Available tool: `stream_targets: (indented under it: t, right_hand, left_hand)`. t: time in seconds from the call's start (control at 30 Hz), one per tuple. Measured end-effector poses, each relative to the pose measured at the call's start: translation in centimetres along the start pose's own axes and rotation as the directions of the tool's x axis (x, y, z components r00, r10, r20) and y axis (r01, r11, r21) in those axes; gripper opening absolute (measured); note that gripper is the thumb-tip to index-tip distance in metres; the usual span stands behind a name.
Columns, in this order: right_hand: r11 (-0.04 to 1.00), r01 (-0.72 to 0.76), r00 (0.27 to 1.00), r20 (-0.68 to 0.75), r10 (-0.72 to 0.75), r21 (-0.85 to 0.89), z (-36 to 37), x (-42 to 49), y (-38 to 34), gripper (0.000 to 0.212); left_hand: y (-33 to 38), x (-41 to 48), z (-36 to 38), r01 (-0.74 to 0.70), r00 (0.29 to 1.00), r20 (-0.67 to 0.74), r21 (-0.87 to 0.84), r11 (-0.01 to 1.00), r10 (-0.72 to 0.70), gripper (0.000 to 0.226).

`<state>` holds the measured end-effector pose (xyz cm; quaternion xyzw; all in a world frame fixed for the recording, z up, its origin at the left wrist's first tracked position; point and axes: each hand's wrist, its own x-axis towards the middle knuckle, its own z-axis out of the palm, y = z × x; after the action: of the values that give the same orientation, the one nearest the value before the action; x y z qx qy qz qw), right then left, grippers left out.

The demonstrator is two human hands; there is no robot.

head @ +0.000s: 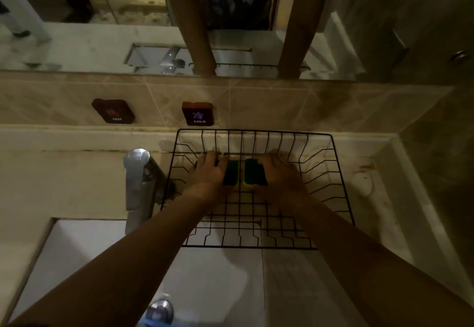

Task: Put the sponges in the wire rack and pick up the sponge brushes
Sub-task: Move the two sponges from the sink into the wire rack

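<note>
A black wire rack (320, 178) stands on the counter beside the sink, partly over its edge. Both my hands reach inside it. My left hand (209, 172) grips a sponge with a green scouring top (230, 174). My right hand (280, 174) grips a second green-topped sponge with a yellow underside (254, 175). The two sponges sit side by side, low in the rack's far half, close to or on its wire floor. No sponge brushes are in sight.
A chrome tap (138, 180) stands left of the rack, over the white sink basin (77, 255) with its drain (159, 311). Hot (114, 111) and cold (197, 113) labels hang on the tiled wall under a mirror. A beige counter (379, 198) extends right to the wall.
</note>
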<state>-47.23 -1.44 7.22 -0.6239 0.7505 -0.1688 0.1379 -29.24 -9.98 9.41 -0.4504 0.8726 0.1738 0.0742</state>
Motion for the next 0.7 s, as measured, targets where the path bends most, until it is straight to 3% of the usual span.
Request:
stream_targets:
  t: [0.33, 0.7]
  right_hand:
    - [0.989, 0.085, 0.995, -0.045, -0.091, -0.122, -0.1, 0.5, 0.0, 0.063]
    - [0.984, 0.084, 0.993, -0.067, -0.096, -0.157, 0.1, 0.7, 0.2, 0.061]
  left_hand:
    - [0.6, 0.2, 1.6, 0.028, 0.995, -0.097, 0.143, 0.989, -0.015, 0.072]
    - [0.0, 0.8, 1.7, -0.036, 0.99, -0.133, 0.1, 0.994, 0.049, 0.068]
